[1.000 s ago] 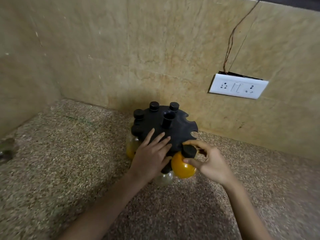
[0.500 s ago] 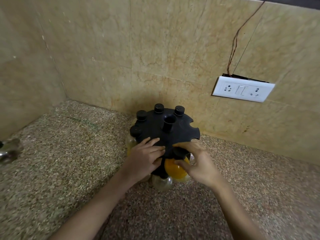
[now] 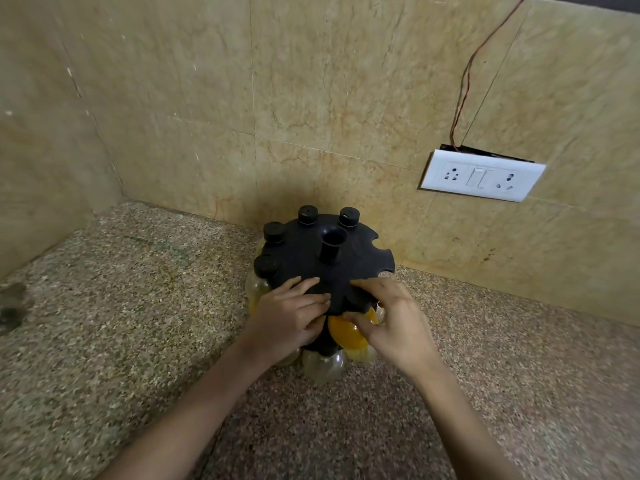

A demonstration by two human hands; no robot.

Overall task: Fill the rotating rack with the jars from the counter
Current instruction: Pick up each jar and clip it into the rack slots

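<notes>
The black rotating rack (image 3: 304, 261) stands on the speckled counter near the back wall, with a short centre post (image 3: 331, 244). Several black-capped jars (image 3: 307, 214) hang in its slots along the far and left rim; open slots show on the right rim (image 3: 382, 265). My left hand (image 3: 289, 317) lies flat on the rack's near edge, fingers spread. My right hand (image 3: 391, 320) grips a yellow-filled jar (image 3: 346, 333) pushed in under the rack's near rim, its cap hidden by my fingers. A clear jar (image 3: 323, 367) hangs lower at the front.
The granite counter (image 3: 121, 306) runs into a corner at the left. A white switch and socket plate (image 3: 481, 174) with loose wires sits on the tiled wall at the right. A dark blurred object (image 3: 12, 306) lies at the far left edge.
My right hand has pushed the yellow jar from just outside the rim inward into the rack's near slot. My left hand has slid slightly back along the rack top.
</notes>
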